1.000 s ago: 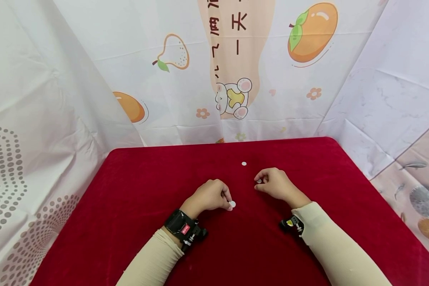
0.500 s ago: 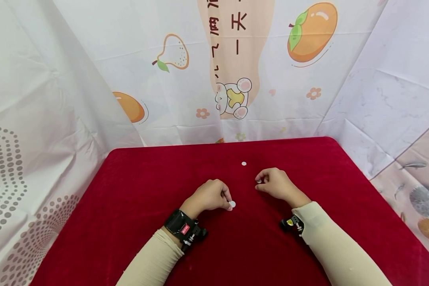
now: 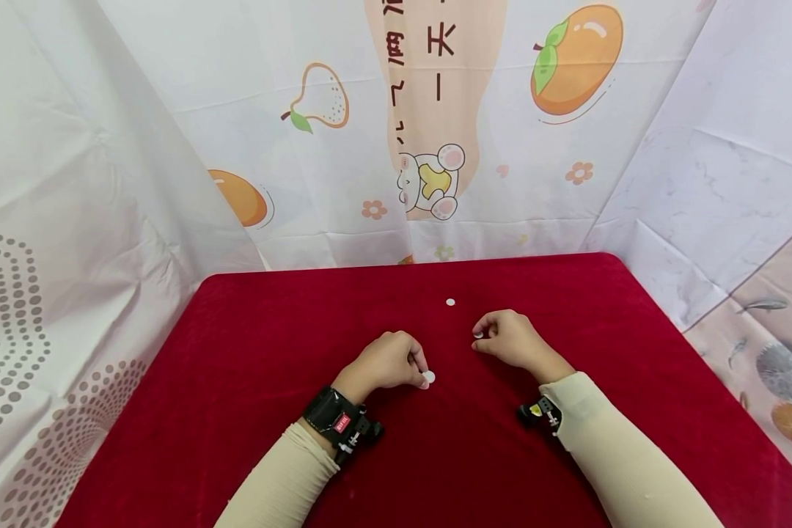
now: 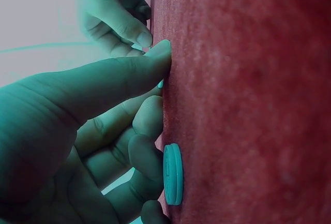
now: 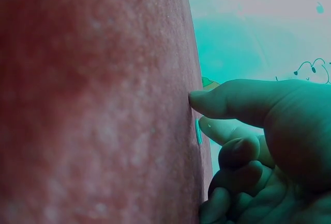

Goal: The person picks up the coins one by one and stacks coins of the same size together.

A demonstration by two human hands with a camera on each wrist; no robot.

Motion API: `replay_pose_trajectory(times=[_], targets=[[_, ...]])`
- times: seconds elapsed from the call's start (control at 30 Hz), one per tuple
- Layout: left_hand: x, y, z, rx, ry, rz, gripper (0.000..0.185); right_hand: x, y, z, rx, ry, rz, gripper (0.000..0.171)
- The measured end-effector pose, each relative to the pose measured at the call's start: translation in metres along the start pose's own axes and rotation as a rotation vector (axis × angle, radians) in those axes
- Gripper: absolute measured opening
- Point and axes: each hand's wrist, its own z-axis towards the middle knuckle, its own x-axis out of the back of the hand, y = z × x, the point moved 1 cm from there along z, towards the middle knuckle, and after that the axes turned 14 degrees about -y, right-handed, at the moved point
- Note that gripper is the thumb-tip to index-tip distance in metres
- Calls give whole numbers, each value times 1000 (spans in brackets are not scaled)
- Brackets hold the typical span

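Small white disc lies flat on the red bench cloth, at the fingertips of the left hand. In the left wrist view the disc sits on the cloth with the curled fingers touching its edge and upper face; the thumb presses the cloth just beyond it. Left grip: fingers bent round the disc's rim, in contact, not lifted clear of the cloth.

Second white disc sits at the fingertips of the right hand. Right wrist view shows this disc only as a thin sliver between the thumb and the curled fingers, against the cloth. Right grip: fingers curled over it, touching; a true pinch cannot be told.

Third white disc lies alone further back on the bench, apart from both hands, nearer the right one.

Change over the last second: nothing visible. Both hands, all three discs and the sleeves sit in the same places as in the earlier head frames. Judgement: hands are paused on their discs, no pickup or slide under way yet.

Around: black wrist strap on the left arm, small black device at the right wrist, beige sleeves, printed fruit backdrop behind the bench.
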Motion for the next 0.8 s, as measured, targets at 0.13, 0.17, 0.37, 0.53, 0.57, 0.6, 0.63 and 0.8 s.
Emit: replay_pose_trajectory(times=[0.13, 0.17, 0.37, 0.53, 0.57, 0.6, 0.63, 0.8], targets=[[0, 0, 0, 3, -3, 2, 18, 0, 0, 0, -3, 1, -3, 14], [0, 0, 0, 3, -3, 3, 18, 0, 0, 0, -4, 2, -3, 14], [0, 0, 0, 9, -5, 3, 18, 1, 1, 1, -6, 4, 1, 15], [0, 0, 0, 9, -5, 1, 18, 2, 1, 1, -15, 0, 5, 20], [0, 0, 0, 9, -4, 1, 18, 2, 1, 1, -18, 0, 4, 20], [0, 0, 0, 10, -4, 3, 18, 2, 2, 1, -21, 1, 4, 21], [0, 1, 0, 9, -4, 4, 18, 2, 2, 1, -24, 0, 4, 21], [0, 1, -1, 9, -3, 4, 18, 2, 2, 1, -34, -1, -1, 22]])
